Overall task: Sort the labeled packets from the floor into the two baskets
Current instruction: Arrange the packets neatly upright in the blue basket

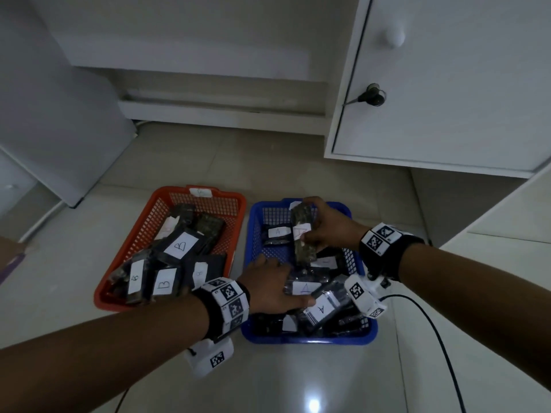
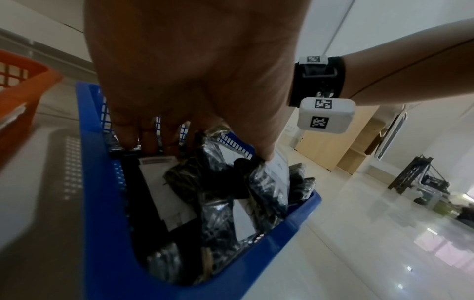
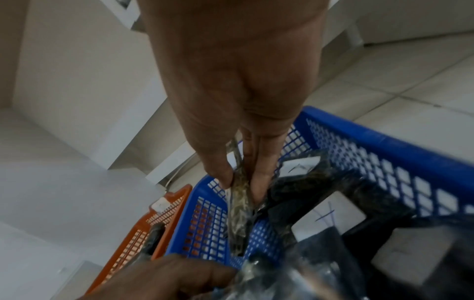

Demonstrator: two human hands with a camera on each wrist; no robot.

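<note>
My right hand (image 1: 328,226) pinches A packet (image 1: 302,234) upright over blue basket (image 1: 310,338), ready to drop. Left hand (image 1: 268,286) lies flat at 7 o'clock, pressing pile down. B packets (image 1: 180,245) sit in orange basket (image 1: 167,198).

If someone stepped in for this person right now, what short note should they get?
Right hand pinches an A-labeled packet upright over the blue basket.
Left hand rests on the packets inside that basket; its grip is unclear.
Done: B packets lie in the orange basket, A packets in the blue.
Left: set the held packet down. No packets show on the floor.
</note>
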